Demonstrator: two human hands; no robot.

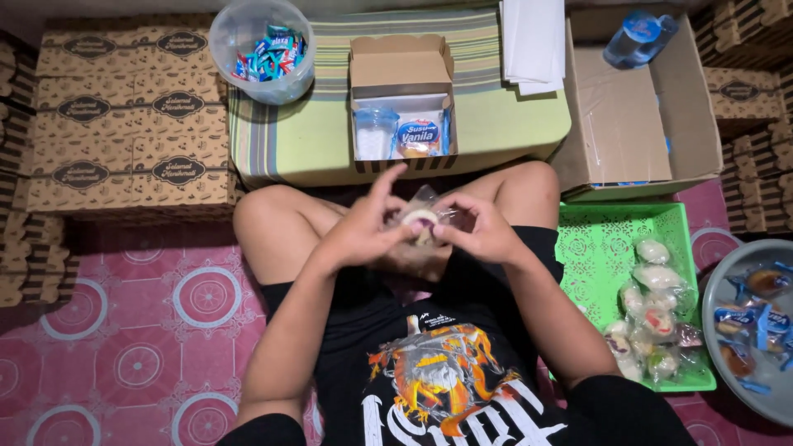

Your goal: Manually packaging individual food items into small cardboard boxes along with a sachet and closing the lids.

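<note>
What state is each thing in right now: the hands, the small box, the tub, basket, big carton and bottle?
Left hand: grip shut on wrapped snack.
Right hand: grip shut on wrapped snack.
Small snack box: lid open, partly filled.
Clear tub: uncovered, holding wrapped candies.
Green basket: upright, wrapped snacks along its right side.
Large carton: flaps open.
Water bottle: lying on its side, capped.

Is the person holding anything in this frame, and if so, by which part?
Yes. Both hands, left hand and right hand, hold a small wrapped snack between them, fingertips pinching its clear plastic wrapper on either side.
</note>
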